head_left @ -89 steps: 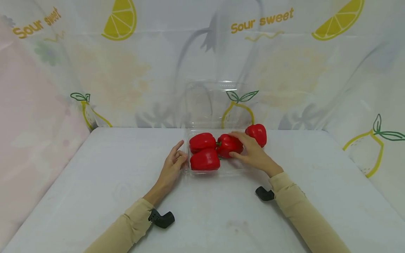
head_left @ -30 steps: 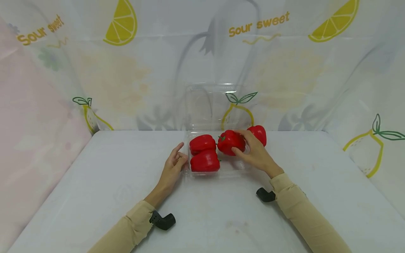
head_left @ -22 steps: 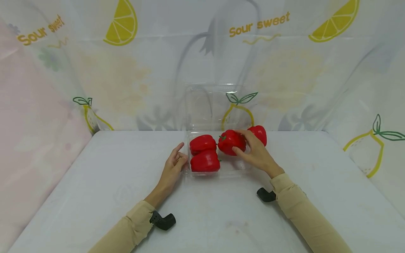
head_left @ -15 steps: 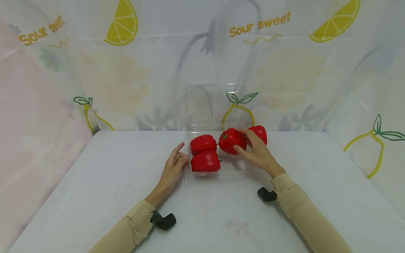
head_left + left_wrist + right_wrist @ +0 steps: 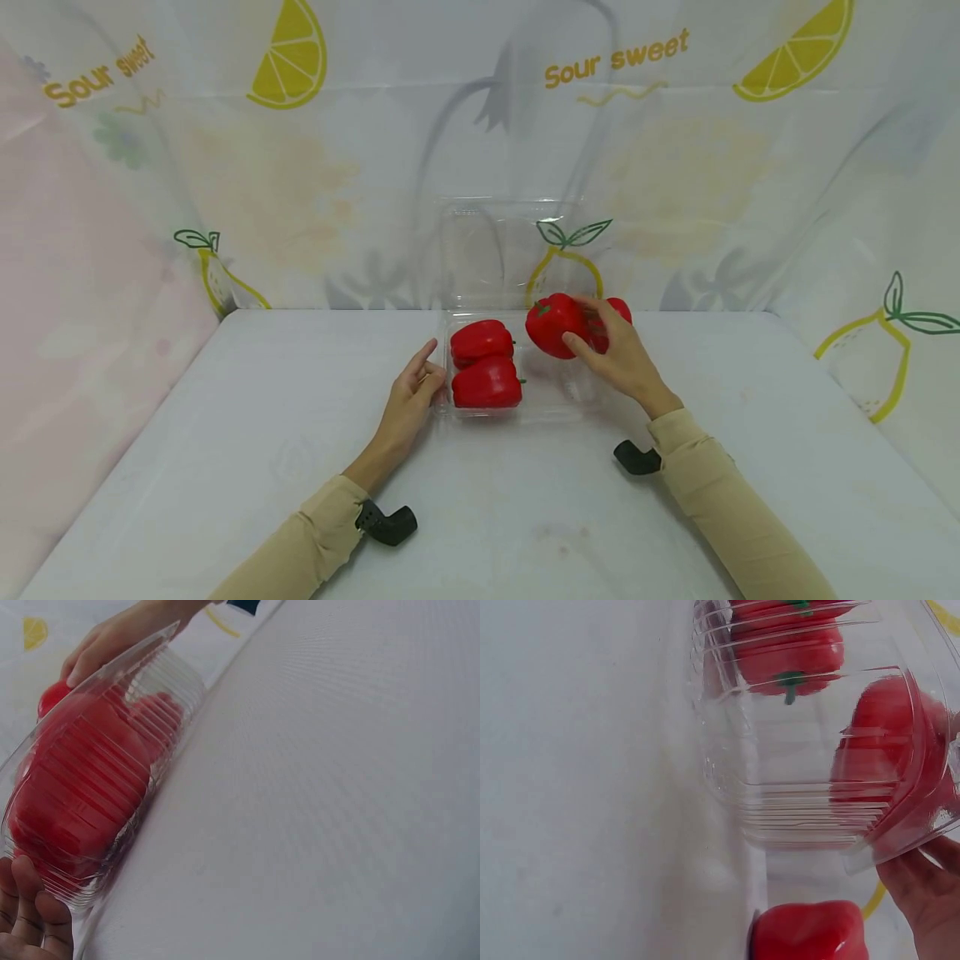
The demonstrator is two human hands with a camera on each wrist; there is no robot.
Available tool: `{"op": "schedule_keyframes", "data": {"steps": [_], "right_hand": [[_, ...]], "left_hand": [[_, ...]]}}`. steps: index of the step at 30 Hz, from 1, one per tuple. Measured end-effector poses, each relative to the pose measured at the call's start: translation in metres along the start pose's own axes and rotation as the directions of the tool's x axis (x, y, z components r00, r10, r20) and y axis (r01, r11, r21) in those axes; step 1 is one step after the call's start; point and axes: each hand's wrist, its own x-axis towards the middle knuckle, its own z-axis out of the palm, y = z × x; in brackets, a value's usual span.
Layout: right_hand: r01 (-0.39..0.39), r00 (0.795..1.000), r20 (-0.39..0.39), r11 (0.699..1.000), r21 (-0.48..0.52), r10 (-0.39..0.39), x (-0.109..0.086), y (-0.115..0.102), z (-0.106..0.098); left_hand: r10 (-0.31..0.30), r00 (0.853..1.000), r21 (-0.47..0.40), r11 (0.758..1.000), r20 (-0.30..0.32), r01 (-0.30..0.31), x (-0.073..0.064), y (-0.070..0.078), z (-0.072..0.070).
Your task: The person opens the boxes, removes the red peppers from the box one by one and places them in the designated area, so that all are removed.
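My right hand (image 5: 621,357) grips a red bell pepper (image 5: 551,327) with a green stem, raised over the right half of a clear plastic clamshell container (image 5: 551,396). Two more red bell peppers, a rear one (image 5: 480,343) and a front one (image 5: 486,383), lie side by side in its left half. My left hand (image 5: 408,396) is at the container's left end; in the left wrist view its fingertips (image 5: 28,881) touch the ribbed wall. Another red bell pepper (image 5: 621,309) stands outside the container on the right, partly hidden behind my right hand.
The container's lid (image 5: 480,258) stands upright at the back, against a lemon-printed cloth backdrop (image 5: 405,167). A white table surface (image 5: 480,517) extends in front and to both sides. Black curved pieces, a left one (image 5: 386,523) and a right one (image 5: 637,457), stick out at the cuffs.
My right hand has lifted the gripped bell pepper up from inside the container and carried it slightly right. The left hand and the two left peppers stay essentially in place.
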Motion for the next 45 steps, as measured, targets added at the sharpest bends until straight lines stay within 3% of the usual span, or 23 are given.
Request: {"op": "schedule_keyframes", "data": {"steps": [9, 18, 28, 36, 45], "right_hand": [[-0.053, 0.995, -0.08, 0.998, 0.032, 0.056, 0.001, 0.003, -0.008], [-0.141, 0.978, -0.148, 0.988, 0.065, 0.149, 0.003, 0.005, -0.023], [-0.251, 0.954, -0.147, 0.963, 0.095, 0.263, 0.0, -0.02, -0.04], [-0.279, 0.935, -0.198, 0.954, 0.108, 0.295, 0.002, 0.01, -0.042], [-0.344, 0.901, -0.233, 0.93, 0.127, 0.365, 0.002, 0.015, -0.052]], "left_hand": [[0.01, 1.0, 0.012, 1.0, -0.007, -0.01, 0.0, 0.0, 0.001], [0.018, 0.998, 0.058, 0.998, -0.062, -0.015, -0.001, 0.001, -0.001], [0.014, 0.997, 0.053, 0.999, -0.079, -0.01, -0.002, 0.0, -0.001], [0.033, 0.996, 0.046, 0.998, -0.085, -0.029, -0.001, -0.001, -0.001], [0.032, 0.995, 0.063, 0.998, -0.092, -0.026, -0.001, -0.001, -0.001]]}}
